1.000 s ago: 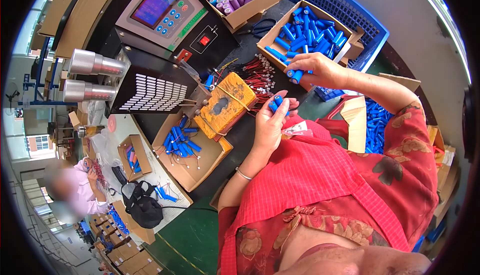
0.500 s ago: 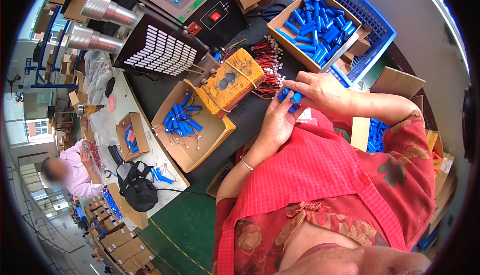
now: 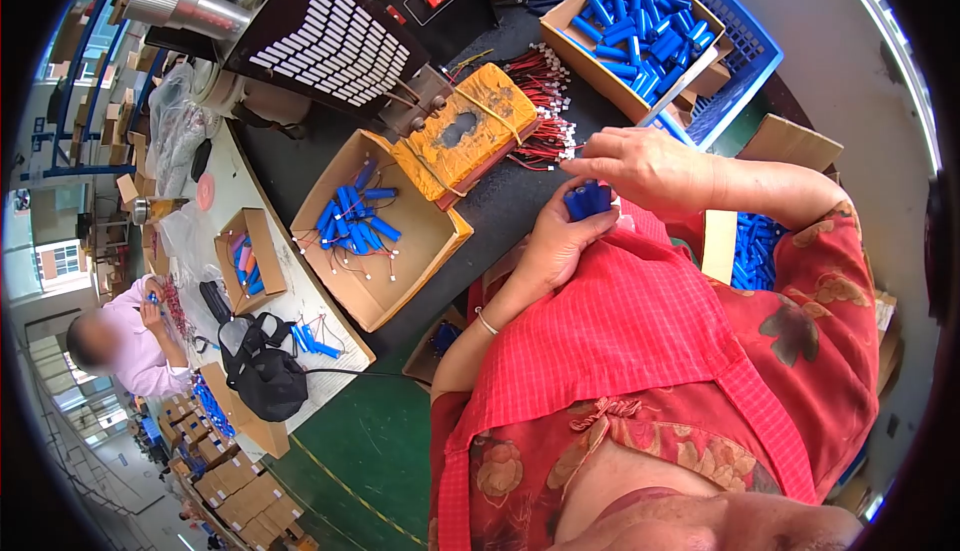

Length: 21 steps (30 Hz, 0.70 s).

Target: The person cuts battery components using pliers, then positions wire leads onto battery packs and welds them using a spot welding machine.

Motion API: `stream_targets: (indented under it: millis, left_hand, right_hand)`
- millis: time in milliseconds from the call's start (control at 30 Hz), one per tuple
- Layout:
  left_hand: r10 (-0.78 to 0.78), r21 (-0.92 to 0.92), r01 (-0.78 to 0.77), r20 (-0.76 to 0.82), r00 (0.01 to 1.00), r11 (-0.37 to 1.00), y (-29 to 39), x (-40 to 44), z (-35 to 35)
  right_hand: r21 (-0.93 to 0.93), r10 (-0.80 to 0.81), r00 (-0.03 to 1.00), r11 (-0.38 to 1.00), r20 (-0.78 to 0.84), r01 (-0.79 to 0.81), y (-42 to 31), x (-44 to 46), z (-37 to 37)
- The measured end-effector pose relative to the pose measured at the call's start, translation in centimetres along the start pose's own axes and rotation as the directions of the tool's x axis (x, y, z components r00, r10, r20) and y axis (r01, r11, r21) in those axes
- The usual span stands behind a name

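Observation:
My left hand [image 3: 562, 241] is closed around a small bunch of blue cylindrical battery cells [image 3: 588, 201], held upright in front of the red apron. Just above them is my right hand [image 3: 648, 166], its fingers drawn together and their tips by the white connectors of a pile of red-and-black wire leads [image 3: 545, 101]. Whether a lead is between those fingertips is hidden. Beside the pile sits a yellow taped block [image 3: 465, 136], bound with bands, under the electrodes of a spot welder [image 3: 340, 41].
A cardboard tray [image 3: 425, 281] holds blue cells with leads attached. Loose blue cells fill a carton [image 3: 560, 31] in a blue plastic basket [image 3: 740, 101]. A black bag [image 3: 262, 371] lies on the white table to the left. Another person [image 3: 140, 341] sits farther off.
The cells in my left hand have turned to stand together as a bunch. My right hand has come off them, its fingertips now by the connectors. The camera view has shifted.

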State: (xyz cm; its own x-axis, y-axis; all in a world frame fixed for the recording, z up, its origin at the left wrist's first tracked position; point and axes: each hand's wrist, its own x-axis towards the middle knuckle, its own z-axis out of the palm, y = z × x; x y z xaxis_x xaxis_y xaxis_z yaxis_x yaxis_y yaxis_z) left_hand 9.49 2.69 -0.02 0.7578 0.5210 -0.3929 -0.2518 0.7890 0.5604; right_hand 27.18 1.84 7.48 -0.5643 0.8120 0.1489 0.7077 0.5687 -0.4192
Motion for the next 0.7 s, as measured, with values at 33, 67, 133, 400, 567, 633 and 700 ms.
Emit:
stream_targets:
  millis: [33,67,133,400,567,633,700]
  left_hand:
    - [0.061,0.180,-0.054,-0.036,0.997,0.982,-0.1,0.0,-0.3]
    - [0.125,0.356,-0.096,-0.059,0.990,0.929,-0.1,-0.1,-0.4]
    - [0.192,0.450,-0.159,-0.029,0.981,0.879,0.0,-0.2,-0.6]
    - [0.190,0.461,-0.175,0.015,0.982,0.870,-1.1,-0.6,-1.6]
    - [-0.006,-0.182,0.019,0.074,0.997,0.983,-0.7,-0.9,-2.6]
    - [0.019,-0.312,0.018,0.115,0.993,0.950,-0.2,-1.0,-2.3]
    - [0.004,-0.433,0.057,0.140,0.990,0.900,0.3,-1.4,-1.8]
  right_hand:
    - [0.067,-0.002,0.998,0.998,-0.059,0.006,0.1,0.3,0.1]
    - [0.133,0.003,0.993,0.991,-0.119,0.013,0.0,0.6,0.2]
    - [0.153,-0.013,0.998,0.988,-0.058,0.022,-0.4,1.1,0.7]
    - [0.231,0.018,1.000,0.973,-0.016,-0.014,-1.1,1.5,3.5]
    - [0.044,-0.091,0.926,0.992,-0.367,0.115,-1.6,0.6,1.6]
    - [-0.075,-0.146,0.947,0.989,-0.287,0.130,-1.4,-0.4,2.3]
    - [-0.109,-0.211,0.962,0.975,-0.171,0.194,-1.5,-1.0,2.9]
